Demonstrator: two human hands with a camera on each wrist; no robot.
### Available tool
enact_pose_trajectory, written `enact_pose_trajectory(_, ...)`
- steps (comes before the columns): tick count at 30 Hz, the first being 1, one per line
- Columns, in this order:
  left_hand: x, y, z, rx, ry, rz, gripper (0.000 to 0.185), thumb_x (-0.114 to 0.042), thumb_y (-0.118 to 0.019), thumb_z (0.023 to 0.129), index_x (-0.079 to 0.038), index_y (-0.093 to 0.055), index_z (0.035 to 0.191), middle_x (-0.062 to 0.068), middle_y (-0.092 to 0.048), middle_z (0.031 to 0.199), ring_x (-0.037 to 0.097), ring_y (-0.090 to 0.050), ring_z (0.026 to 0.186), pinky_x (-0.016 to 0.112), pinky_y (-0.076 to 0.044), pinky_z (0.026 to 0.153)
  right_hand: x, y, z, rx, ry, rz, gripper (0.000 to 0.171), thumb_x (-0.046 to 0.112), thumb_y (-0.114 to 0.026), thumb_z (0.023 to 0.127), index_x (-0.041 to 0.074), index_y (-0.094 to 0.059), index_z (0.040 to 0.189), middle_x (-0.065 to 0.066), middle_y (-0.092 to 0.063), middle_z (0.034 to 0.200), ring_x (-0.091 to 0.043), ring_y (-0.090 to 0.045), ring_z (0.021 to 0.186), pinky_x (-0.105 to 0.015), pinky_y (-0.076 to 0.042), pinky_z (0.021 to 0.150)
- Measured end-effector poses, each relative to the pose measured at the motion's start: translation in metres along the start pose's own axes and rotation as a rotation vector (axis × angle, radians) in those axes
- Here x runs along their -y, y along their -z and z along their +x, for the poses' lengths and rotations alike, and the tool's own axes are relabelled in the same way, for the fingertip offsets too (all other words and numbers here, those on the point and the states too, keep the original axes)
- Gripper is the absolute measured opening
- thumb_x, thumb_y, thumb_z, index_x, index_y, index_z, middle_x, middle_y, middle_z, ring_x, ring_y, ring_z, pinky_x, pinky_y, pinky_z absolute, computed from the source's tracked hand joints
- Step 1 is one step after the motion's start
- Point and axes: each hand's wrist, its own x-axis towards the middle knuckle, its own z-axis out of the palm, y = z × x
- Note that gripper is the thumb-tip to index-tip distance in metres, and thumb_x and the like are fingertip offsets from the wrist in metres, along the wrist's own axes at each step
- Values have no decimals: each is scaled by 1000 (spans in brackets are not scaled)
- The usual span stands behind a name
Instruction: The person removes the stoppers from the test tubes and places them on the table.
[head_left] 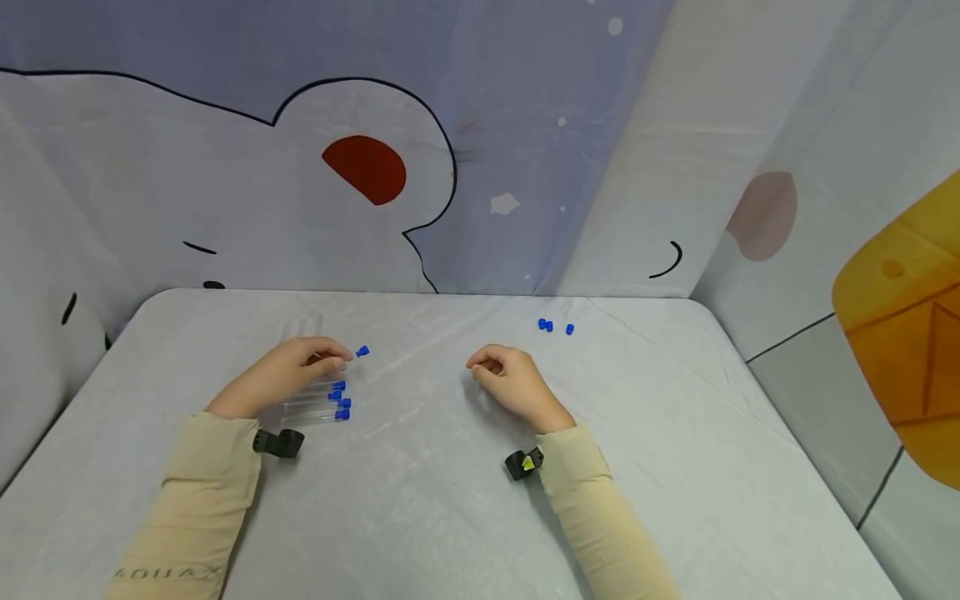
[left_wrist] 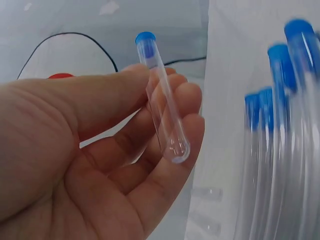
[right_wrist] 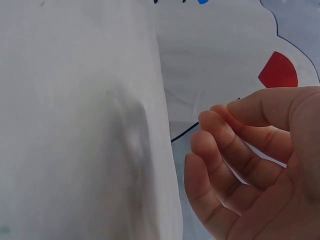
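The left hand (head_left: 288, 372) pinches a capped tube (left_wrist: 162, 102) between thumb and fingertips, just beyond the capped tubes (head_left: 315, 404) under its palm, and should lower it level, while the right hand (head_left: 513, 385) rests loosely curled, empty.

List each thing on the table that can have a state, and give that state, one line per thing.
held tube: capped in blue, pinched in the left hand.
tubes on the table: capped, lying side by side under the left hand.
loose blue caps: off any tube, lying far on the table.
right hand: loosely curled, holding nothing.
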Motion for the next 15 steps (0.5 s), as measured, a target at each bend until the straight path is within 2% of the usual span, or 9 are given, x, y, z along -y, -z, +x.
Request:
enact_pose_trajectory(4,-6,-3,2,29,-28,-24,30,-19,-56,107,1,-67,126,13,-71,114,25,-67,104,49,-51,95,3,0,-1,2,19,2,15,11,-63,100,5,-75,107,1,-71,91,-15,-62,79,-31,-50,68)
enact_pose_trajectory(9,-16,-9,4,54,-57,-19,27,-18,-59,105,0,-68,124,10,-71,109,21,-65,94,43,-52,88,8,-1,-2,3,65,10,17,14,-62,101,4,-74,109,1,-72,91,-16,-63,81,-32,-51,69)
enact_pose_trajectory(15,-28,-16,4,37,-104,0,23,-16,-62,103,-2,-71,120,4,-70,108,16,-61,89,39,-52,83,14,-4,-2,35,110,12,19,18,-62,103,4,-74,110,2,-71,89,-14,-63,81,-31,-52,70)
